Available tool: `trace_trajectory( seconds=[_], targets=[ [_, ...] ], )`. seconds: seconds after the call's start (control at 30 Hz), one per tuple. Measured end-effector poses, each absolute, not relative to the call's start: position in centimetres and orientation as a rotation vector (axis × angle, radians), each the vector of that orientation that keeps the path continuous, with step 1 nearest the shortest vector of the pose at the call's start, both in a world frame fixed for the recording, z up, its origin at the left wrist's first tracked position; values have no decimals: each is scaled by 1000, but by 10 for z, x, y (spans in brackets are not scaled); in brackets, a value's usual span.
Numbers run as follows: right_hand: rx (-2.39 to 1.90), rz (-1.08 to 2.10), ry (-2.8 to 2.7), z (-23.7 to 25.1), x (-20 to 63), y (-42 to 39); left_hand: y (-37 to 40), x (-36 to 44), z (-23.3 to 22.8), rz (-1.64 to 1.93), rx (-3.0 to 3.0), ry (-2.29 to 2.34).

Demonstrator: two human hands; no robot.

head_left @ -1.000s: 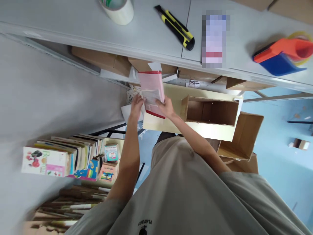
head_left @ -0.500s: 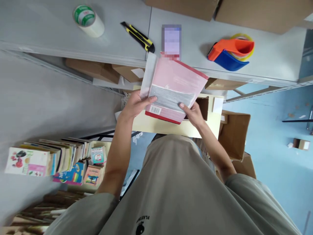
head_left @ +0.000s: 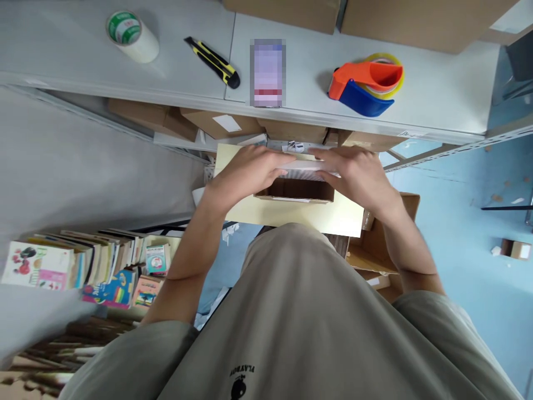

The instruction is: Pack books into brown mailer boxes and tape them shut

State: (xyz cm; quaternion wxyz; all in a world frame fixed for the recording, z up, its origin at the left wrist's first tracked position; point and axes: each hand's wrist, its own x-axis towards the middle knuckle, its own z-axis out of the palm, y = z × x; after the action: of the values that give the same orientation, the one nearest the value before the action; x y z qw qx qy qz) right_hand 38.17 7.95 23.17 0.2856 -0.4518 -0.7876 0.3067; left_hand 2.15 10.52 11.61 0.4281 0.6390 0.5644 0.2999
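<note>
Both my hands grip a book (head_left: pixel 300 166) seen edge-on, only its white page edge showing between them. My left hand (head_left: pixel 250 169) covers its left end and my right hand (head_left: pixel 353 172) its right end. The book sits over the mouth of a small open cardboard box (head_left: pixel 297 191), which rests on a pale yellow board (head_left: pixel 333 214) just below the grey table edge (head_left: pixel 166 94).
On the table lie a tape roll (head_left: pixel 131 34), a yellow-black utility knife (head_left: pixel 213 54), a blurred label (head_left: pixel 267 72) and an orange-blue tape dispenser (head_left: pixel 366 83). Cardboard boxes (head_left: pixel 375 250) stand at my right. Several books (head_left: pixel 83 266) are stacked at lower left.
The red-covered book, held flat and facing me before, has been turned edge-on and lowered over the open box. Both hands now lie along its top.
</note>
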Motion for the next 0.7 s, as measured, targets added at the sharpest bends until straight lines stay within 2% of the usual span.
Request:
trace_trajectory(
  seconds=[0.13, 0.2, 0.33, 0.5, 0.7],
  targets=[
    [-1468, 682, -2559, 228, 367, 75, 96, 53, 161, 287, 2017, 1295],
    [-1533, 576, -2833, 224, 355, 75, 96, 67, 167, 79, 2143, 1269],
    [-1546, 583, -3125, 188, 334, 82, 100, 87, 138, -175, 2162, 1286],
    [-1594, 700, -3220, 129, 319, 88, 101, 101, 90, -397, 2096, 1249],
    [-1727, 855, -3171, 101, 308, 92, 94, 112, 69, -549, 2101, 1269]
  ],
)
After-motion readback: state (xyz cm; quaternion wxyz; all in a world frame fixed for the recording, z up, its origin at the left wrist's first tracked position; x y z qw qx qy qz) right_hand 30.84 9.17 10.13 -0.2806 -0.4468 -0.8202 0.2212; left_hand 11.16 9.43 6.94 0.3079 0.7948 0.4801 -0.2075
